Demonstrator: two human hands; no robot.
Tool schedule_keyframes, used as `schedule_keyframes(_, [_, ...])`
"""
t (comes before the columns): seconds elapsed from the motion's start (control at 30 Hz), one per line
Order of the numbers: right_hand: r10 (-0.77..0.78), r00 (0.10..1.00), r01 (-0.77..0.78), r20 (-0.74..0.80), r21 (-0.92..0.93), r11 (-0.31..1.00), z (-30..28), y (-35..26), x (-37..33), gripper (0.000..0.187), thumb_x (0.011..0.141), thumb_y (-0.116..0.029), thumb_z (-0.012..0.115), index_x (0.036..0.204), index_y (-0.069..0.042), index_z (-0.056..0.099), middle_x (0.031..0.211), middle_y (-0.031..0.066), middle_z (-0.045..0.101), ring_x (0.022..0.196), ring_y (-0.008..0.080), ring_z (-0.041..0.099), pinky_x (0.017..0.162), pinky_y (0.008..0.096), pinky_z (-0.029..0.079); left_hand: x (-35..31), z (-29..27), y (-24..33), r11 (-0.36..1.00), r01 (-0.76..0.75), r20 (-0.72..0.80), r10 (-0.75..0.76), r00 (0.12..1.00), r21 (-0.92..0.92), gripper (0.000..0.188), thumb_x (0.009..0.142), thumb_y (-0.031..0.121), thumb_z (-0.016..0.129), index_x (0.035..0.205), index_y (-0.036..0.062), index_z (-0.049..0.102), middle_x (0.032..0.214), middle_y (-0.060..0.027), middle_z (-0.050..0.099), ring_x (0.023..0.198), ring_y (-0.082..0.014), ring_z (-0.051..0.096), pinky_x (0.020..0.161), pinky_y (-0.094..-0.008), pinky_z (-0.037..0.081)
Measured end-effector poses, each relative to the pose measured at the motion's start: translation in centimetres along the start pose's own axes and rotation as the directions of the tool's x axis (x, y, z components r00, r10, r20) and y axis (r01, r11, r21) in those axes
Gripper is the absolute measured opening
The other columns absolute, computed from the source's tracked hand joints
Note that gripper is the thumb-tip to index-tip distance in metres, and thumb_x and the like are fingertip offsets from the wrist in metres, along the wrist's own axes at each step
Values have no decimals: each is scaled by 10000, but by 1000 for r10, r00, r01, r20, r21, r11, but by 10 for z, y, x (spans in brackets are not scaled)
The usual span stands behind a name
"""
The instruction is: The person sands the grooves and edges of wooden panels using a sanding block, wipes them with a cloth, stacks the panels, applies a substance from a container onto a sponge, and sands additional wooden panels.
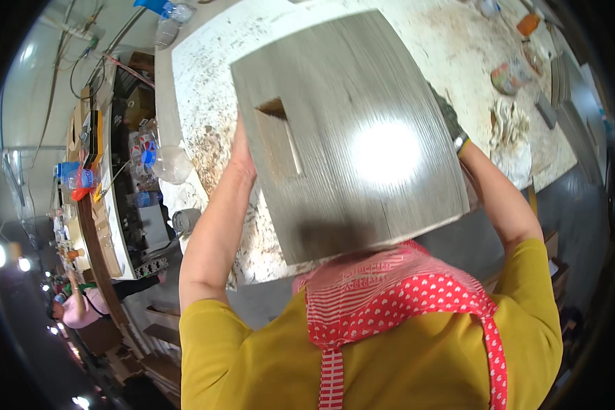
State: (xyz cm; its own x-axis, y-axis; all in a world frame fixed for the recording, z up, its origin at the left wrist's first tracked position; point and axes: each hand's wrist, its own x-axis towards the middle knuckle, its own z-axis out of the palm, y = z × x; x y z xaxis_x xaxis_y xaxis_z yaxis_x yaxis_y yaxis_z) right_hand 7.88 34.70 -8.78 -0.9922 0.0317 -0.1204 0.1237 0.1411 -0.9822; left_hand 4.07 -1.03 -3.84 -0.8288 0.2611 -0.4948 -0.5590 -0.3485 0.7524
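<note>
A large grey wood-grain panel (335, 89) is held up in front of me over the table, between my two hands. It has a long rectangular cutout near its left side, and a bright light glares off its surface. My left hand (243, 147) is at the panel's left edge, with its fingers hidden behind the board. On the opposite edge is my right hand (448, 113), in a dark glove with a band at the wrist; its fingers are mostly hidden too. The panel's lower edge is close to my red patterned apron (403, 287).
The white worktable (205, 89) is speckled with brown debris. To the right are a tin can (511, 75), a crumpled cloth (509, 130) and grey strips (574, 130). A clear plastic container (173, 165) and a tape roll (186, 221) sit left. Another person (85, 307) is far left.
</note>
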Motion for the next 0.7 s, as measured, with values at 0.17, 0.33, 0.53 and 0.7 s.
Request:
schedule_keyframes(0.17, [129,987,-159,96,460,873,-13,-28,41,617,990,-496,366,1413,-47,387,1361,91,498,1185,147,498,1016,294,393,14,-21,4,997,-48,-28,46,999,-60,730,938,625,309,1383,54,399,1315,-152,504,1202,-284,504,1035,-432,411])
schedule_keyframes(0.33, [199,960,-265,197,412,872,1,-28,86,626,976,-499,403,1388,-27,409,1283,110,551,1103,152,548,947,276,449,38,-6,38,998,-1,-15,0,1000,-58,788,946,648,144,1421,52,345,1384,-151,444,1268,-286,438,1058,-423,372])
schedule_keyframes(0.53, [239,949,-315,207,578,753,6,-27,78,576,955,-509,457,1261,-30,548,1113,91,638,915,146,609,819,286,513,47,-8,24,984,-43,107,61,992,-171,743,959,616,163,1392,53,381,1333,-156,481,1209,-286,489,1022,-421,408])
schedule_keyframes(0.7, [388,915,-383,106,525,760,-15,29,43,613,937,-480,505,1344,-24,459,1234,147,587,1006,201,608,882,312,491,36,-9,-1,991,-104,-51,108,993,79,702,975,586,180,1381,52,386,1282,-143,508,1116,-274,553,956,-394,475])
